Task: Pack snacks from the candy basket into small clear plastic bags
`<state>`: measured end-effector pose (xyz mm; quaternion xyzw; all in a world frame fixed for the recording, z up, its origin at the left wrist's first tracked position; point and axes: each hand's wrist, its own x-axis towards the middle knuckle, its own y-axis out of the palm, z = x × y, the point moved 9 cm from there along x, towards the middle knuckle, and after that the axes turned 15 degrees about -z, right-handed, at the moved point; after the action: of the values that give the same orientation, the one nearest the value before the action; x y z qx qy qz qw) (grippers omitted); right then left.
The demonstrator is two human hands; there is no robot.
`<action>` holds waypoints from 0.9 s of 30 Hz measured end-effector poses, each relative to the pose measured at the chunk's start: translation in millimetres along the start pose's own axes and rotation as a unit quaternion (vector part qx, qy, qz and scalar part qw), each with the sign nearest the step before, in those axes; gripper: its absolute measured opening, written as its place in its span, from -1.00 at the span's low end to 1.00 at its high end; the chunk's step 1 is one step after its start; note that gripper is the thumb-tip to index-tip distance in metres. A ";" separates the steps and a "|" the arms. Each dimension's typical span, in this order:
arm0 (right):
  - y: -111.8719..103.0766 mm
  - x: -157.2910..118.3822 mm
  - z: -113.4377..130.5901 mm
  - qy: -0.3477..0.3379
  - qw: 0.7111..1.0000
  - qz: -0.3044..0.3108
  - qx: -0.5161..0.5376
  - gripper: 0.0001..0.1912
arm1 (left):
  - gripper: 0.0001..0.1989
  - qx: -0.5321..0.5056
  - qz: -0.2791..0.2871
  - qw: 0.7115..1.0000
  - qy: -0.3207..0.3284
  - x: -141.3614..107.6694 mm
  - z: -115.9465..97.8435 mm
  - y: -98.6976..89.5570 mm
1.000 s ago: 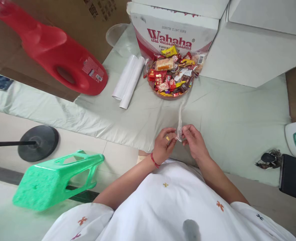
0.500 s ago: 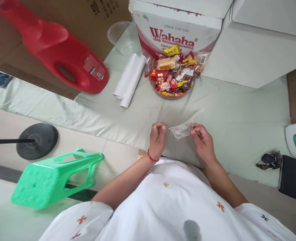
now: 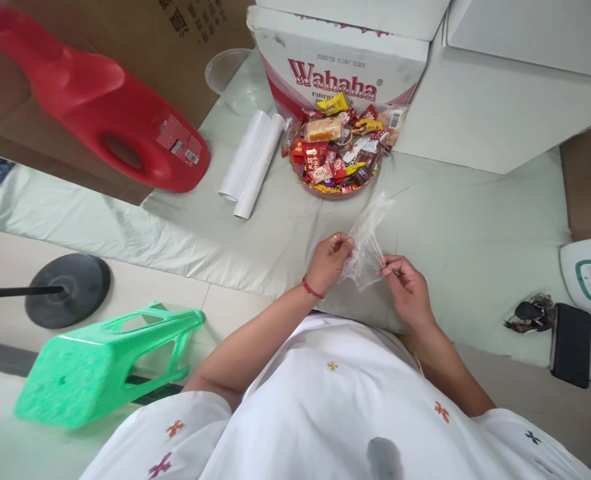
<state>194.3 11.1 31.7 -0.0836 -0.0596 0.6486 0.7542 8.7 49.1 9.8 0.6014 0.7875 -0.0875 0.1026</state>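
Observation:
A thin, clear plastic bag (image 3: 368, 233) stretches crumpled between my two hands, just above the cloth near my body. My left hand (image 3: 329, 261), with a ring and a red wrist string, pinches its left side. My right hand (image 3: 406, 287) grips the lower right edge between thumb and fingers. The exact shape of the bag is hard to make out. Beyond it stands a round dish (image 3: 320, 192) heaped with wrapped sweets and snacks (image 3: 333, 150); neither hand touches them.
Two white rolls (image 3: 250, 167) lie left of the dish, beside a red jug (image 3: 125, 127). Behind stands a Wahaba-style printed carton (image 3: 345, 60). Keys (image 3: 530, 313), a black phone (image 3: 570, 345) and a white bottle (image 3: 590, 277) are at right. A green stool (image 3: 105, 367) is at lower left.
My left hand has moved right and taken hold of the plastic bag, which my right hand alone held before. The bag is now spread wider and higher.

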 end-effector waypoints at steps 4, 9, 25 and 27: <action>-12.1 2.2 -29.4 0.103 0.993 -0.036 0.040 -0.69 | -0.71 0.006 -0.008 1.000 0.013 -7.1 0.5 -1.8; -6.7 17.9 -13.2 0.037 0.997 -0.060 -0.005 -0.46 | -0.67 0.043 0.010 0.998 0.045 -24.6 -3.3 7.5; 19.2 35.2 -10.8 0.127 0.982 -0.124 0.057 -0.58 | -0.69 0.040 -0.139 0.989 0.037 -29.5 15.2 -33.3; 17.7 32.9 -12.0 0.157 0.974 -0.145 0.075 -0.57 | -0.72 0.071 -0.141 0.984 0.080 -35.5 3.5 -35.4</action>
<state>184.5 45.6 15.7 -0.1179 0.0975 0.5139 0.8441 -16.2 5.9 16.3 0.4952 0.8618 -0.1083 -0.0169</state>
